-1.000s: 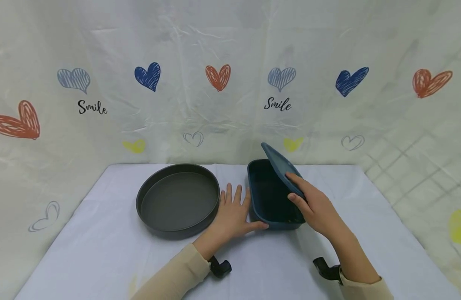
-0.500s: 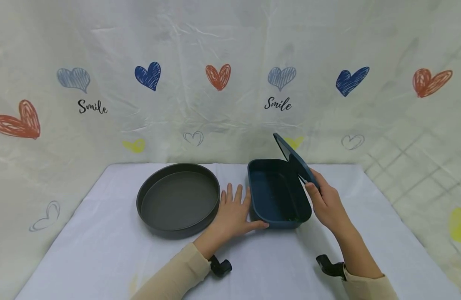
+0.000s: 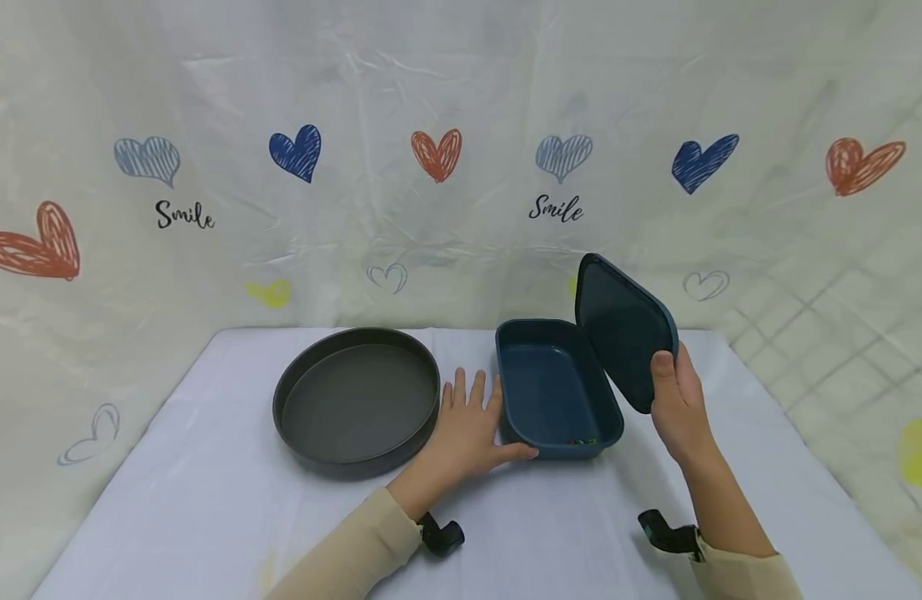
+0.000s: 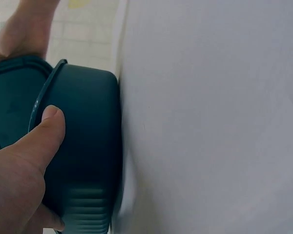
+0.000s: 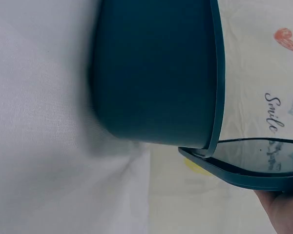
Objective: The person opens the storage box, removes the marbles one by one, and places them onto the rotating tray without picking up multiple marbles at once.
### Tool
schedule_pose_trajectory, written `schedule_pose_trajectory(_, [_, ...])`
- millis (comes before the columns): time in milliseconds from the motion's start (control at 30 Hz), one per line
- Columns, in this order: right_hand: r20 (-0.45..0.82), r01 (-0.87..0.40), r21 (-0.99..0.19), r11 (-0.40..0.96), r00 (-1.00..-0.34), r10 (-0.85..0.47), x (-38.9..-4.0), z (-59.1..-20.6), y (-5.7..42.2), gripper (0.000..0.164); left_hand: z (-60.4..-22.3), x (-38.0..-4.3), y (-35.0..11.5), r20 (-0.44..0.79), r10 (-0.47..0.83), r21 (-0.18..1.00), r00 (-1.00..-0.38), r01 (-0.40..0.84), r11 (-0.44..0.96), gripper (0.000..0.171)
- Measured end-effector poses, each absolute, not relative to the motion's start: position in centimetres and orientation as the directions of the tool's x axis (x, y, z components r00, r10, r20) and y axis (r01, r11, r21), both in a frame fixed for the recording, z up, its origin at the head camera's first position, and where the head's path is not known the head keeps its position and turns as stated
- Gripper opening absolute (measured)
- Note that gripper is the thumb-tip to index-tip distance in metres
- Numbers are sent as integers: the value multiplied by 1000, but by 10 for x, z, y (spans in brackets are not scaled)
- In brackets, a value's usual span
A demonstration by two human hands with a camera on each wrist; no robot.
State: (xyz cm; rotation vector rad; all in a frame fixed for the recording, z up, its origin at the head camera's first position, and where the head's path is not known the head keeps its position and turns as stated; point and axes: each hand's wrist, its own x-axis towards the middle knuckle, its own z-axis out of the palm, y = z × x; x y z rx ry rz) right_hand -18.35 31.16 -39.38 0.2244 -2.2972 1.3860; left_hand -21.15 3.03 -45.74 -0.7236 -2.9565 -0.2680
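A dark blue rectangular box (image 3: 554, 383) stands uncovered on the table, with small green and red bits (image 3: 581, 442) at the near end of its floor. My right hand (image 3: 678, 408) grips the box's lid (image 3: 626, 329), thumb on the inner face, fingers behind. The lid is tilted up at the box's right side, its lower edge close to the rim in the right wrist view. My left hand (image 3: 464, 433) has its fingers spread along the box's left side. In the left wrist view, the left thumb (image 4: 49, 124) presses on the box's outer wall.
To the left of my left hand stands a round dark grey pan (image 3: 356, 400), close to the fingers. A white cloth (image 3: 206, 517) covers the table. Behind it hangs a pale curtain (image 3: 461, 67) with printed hearts.
My right hand has swung the lid up and to the right, from leaning over the box to beside it, turning its inner face into view. My left hand has stayed put.
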Motion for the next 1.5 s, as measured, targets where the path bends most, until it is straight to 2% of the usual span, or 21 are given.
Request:
schedule_pose_trajectory(233, [366,-275,-866,418,-917,156,-185,-396,321,51,-455,-210,30,118,447,140,-887,461,876,118])
schedule_pose_trajectory(467, [255,-210,-952,224,-947,195,-188,-399,327,61,-456,-211,30,128,447,131,-886,461,878,118])
schedule_pose_trajectory(733, [189,-170,-979,108,-962,199,-189,-400,334,66,-457,-211,29,126,450,138,-884,465,874,119])
schedule_pose_trajectory(1200, [131,-111,-991,69,-870,475,-194,-403,350,59,-458,-212,27,127,454,136,-882,469,873,121])
schedule_pose_trajectory(1400, [62,-44,-998,46,-843,534,-193,-405,364,54,-457,-211,26,124,453,139,-883,468,873,120])
schedule_pose_trajectory(1500, [28,19,-997,80,-836,549,-195,-408,369,53,-457,-211,26,124,451,143,-884,466,873,119])
